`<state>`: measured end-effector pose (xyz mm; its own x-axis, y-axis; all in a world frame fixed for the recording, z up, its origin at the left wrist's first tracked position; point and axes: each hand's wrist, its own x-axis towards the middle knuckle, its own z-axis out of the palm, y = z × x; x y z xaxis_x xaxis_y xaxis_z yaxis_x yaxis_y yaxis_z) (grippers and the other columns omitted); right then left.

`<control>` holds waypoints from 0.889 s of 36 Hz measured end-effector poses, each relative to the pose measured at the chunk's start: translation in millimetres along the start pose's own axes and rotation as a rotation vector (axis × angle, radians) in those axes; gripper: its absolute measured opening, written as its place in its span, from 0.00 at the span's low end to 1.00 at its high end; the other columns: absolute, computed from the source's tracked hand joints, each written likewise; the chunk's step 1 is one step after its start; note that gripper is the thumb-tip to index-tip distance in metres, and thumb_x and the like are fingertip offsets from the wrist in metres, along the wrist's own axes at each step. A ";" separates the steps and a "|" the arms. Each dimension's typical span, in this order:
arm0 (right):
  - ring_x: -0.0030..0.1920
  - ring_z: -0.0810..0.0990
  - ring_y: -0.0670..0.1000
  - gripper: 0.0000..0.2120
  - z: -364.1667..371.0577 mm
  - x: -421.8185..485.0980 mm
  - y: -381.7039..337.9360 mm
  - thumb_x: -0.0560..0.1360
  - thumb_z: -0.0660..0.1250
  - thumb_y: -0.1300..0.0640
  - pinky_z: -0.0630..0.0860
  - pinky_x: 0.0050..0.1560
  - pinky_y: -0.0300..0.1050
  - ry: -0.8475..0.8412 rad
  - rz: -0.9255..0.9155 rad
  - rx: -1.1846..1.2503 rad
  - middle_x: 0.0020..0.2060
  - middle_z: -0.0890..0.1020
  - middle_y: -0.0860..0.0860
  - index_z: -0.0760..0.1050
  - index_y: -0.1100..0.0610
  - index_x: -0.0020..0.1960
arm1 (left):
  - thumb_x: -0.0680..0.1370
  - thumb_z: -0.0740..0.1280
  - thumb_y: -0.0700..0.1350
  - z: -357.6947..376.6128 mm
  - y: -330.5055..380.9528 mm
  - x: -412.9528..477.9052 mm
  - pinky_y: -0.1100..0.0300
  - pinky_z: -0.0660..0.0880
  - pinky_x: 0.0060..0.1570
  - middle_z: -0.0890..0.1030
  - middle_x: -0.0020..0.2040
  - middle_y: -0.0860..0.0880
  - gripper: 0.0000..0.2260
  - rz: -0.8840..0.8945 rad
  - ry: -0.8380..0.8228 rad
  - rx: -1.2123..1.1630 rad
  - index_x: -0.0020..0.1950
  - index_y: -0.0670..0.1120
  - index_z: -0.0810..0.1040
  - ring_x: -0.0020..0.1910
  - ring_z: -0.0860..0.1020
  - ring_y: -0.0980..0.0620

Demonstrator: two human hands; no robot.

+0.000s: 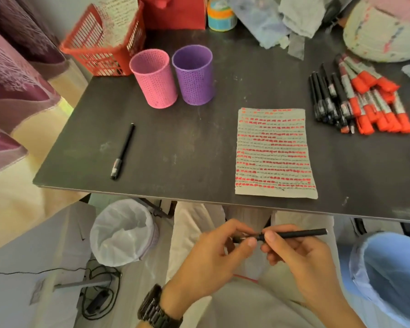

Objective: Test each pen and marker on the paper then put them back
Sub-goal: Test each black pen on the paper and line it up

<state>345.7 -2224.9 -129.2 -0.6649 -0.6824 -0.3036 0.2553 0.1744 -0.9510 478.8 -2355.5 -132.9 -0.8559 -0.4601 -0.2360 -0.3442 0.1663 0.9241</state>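
Dark table [199,150], paper [273,152] scribbles illegible

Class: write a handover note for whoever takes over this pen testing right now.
Both the left hand and right hand grip one black pen over the lap; the left pinches its cap end.
The paper on the table is filled with red and black rows.
A lone pen lies to its left; black pens and red markers are piled to its right.
The pink cup and purple cup show no pens.
Left: finish testing, then return everything, probably to the cups.
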 end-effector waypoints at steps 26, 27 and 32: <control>0.68 0.64 0.38 0.18 124.6 92.4 -36.9 0.76 0.69 0.44 0.65 0.54 0.27 -0.262 -0.680 -0.884 0.66 0.69 0.35 0.73 0.42 0.65 | 0.80 0.64 0.58 -201.8 -33.7 -10.2 0.59 0.74 0.42 0.80 0.50 0.57 0.11 -0.283 1.161 0.553 0.56 0.57 0.84 0.46 0.79 0.55; 0.69 0.63 0.39 0.19 128.8 96.6 -33.7 0.76 0.68 0.43 0.66 0.54 0.28 -0.271 -0.682 -0.903 0.68 0.68 0.35 0.72 0.42 0.66 | 0.80 0.64 0.58 -202.7 -35.6 -8.8 0.57 0.75 0.42 0.81 0.50 0.56 0.12 -0.303 1.165 0.604 0.56 0.58 0.84 0.46 0.80 0.53; 0.67 0.69 0.45 0.19 139.3 109.9 -23.4 0.75 0.70 0.44 0.76 0.57 0.39 -0.245 -0.710 -0.972 0.68 0.72 0.42 0.75 0.46 0.64 | 0.81 0.64 0.57 -203.9 -38.7 -1.4 0.53 0.73 0.49 0.82 0.55 0.56 0.12 -0.451 1.109 0.764 0.60 0.60 0.84 0.51 0.77 0.49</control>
<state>364.4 -2402.8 -132.2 -0.2664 -0.9387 0.2187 -0.8089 0.0944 -0.5803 572.1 -2539.2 -106.9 0.0004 -0.9750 0.2220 -0.9282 0.0822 0.3630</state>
